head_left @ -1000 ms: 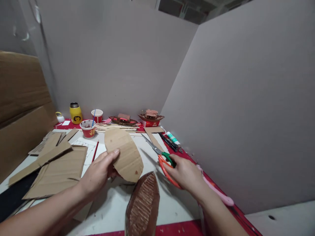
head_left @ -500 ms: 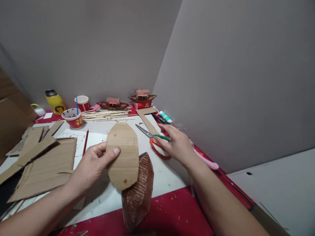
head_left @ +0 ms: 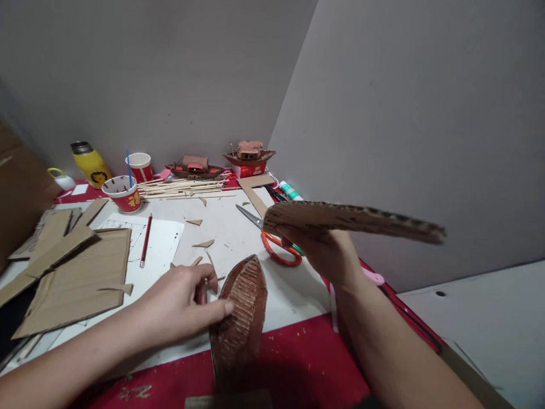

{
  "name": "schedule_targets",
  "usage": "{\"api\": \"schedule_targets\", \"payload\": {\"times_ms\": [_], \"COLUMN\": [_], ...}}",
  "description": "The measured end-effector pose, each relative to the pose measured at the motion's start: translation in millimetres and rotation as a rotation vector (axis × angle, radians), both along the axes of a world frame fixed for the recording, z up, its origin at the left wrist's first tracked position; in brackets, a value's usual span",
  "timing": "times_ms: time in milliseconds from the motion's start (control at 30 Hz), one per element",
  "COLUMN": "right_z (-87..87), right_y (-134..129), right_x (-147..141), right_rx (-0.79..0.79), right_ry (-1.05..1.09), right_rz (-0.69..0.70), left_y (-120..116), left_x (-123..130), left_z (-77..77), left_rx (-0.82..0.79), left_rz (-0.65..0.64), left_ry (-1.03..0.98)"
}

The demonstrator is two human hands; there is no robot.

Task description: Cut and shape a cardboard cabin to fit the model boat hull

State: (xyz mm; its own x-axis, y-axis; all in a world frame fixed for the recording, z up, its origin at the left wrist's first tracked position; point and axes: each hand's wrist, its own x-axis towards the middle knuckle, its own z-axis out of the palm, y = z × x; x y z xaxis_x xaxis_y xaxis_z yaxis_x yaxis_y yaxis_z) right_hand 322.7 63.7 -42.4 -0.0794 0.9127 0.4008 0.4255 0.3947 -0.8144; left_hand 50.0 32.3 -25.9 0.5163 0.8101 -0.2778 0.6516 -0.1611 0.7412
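My right hand grips the rounded cardboard piece from beneath, and the piece is now seen nearly edge-on above the table. My left hand reaches to the left side of a brown model boat hull with a ribbed inside. Its thumb lies over the hull's edge, and its fingers are bent and apart from the thumb. Below and behind the cardboard lie scissors with orange and green handles, partly hidden by the piece and my right hand.
Cardboard sheets lie at the left, near a drawing with a red pencil. Two finished model boats, thin wooden sticks, paper cups and a yellow bottle stand along the back. Cardboard scraps dot the white sheet.
The cardboard piece has passed from my left hand to my right hand and been raised to the right, tilted edge-on. My left hand has moved down to the boat hull.
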Motion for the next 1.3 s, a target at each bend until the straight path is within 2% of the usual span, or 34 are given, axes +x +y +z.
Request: {"api": "schedule_targets", "payload": {"times_ms": [100, 167, 233, 333, 467, 633, 700, 800, 900, 1000, 1133, 1300], "right_z": [-0.7, -2.7, -5.3, -10.6, -19.7, -30.3, -31.4, -28.9, -25.6, -25.7, -30.5, -29.1], "right_y": [5, 5, 3, 0, 1, 12, 12, 7, 2, 0, 2, 1], "right_x": [2, -2, -7, -13, -18, -23, -25, -31, -36, -40, -45, -48], "right_rx": [-0.183, -0.309, -0.356, -0.306, -0.21, -0.088, -0.069, -0.035, -0.005, -0.005, 0.006, 0.012], "right_ry": [0.08, 0.139, 0.184, 0.184, 0.005, -0.051, -0.08, -0.171, -0.224, -0.243, -0.257, -0.282], "right_rz": [0.158, 0.279, 0.355, 0.397, 0.4, 0.56, 0.56, 0.483, 0.488, 0.512, 0.471, 0.473], "left_y": [-2, -2, 0, 8, 22, 32, 32, 28, 20, 14, 14, 20], "left_x": [5, 7, 8, 3, -6, -11, -11, -10, -8, -5, -3, -5], "left_z": [-5.9, -11.0, -15.2, -19.7, -26.8, -33.9, -30.8, -18.1, -2.2, 6.0, 1.1, -9.6], "left_rx": [0.026, 0.008, 0.003, 0.043, 0.075, 0.069, 0.063, 0.09, 0.202, 0.348, 0.549, 0.679], "left_rz": [-0.051, -0.069, -0.069, -0.055, -0.053, -0.013, 0.005, 0.071, 0.071, 0.033, -0.026, -0.13], "left_ry": [0.169, 0.152, 0.108, 0.058, -0.056, -0.174, -0.189, -0.203, -0.207, -0.256, -0.355, -0.39]}}
